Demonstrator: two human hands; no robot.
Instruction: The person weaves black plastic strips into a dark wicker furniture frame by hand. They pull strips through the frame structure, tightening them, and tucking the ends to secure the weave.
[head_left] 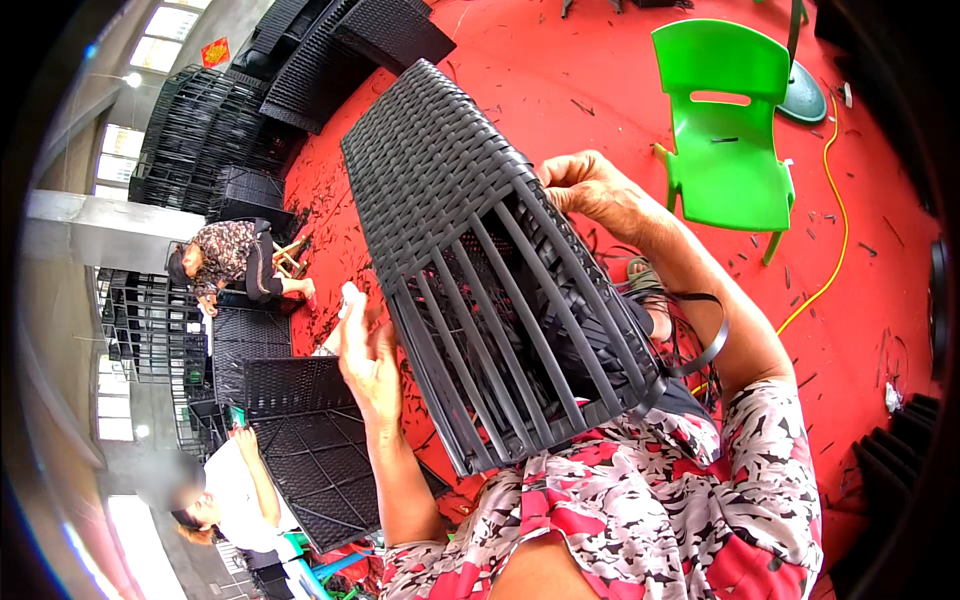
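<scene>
A black wicker furniture piece (440,160) stands tilted in front of my body. Flat strips are woven tightly over its far part, while bare parallel bars (500,330) show on the near part. Beside its left edge, my left hand (368,365) is open with fingers apart, and one fingertip has a white wrap. My right hand (592,190) is pinched at the piece's upper right edge; what lies between its fingers is hidden. Loose black strips (700,340) loop below my right forearm.
A green plastic chair (735,150) stands at the far right near a yellow cable (835,250). Strip scraps litter the red floor (540,60). Two people work at the left beside black wicker pieces (320,450); more are stacked at the far left.
</scene>
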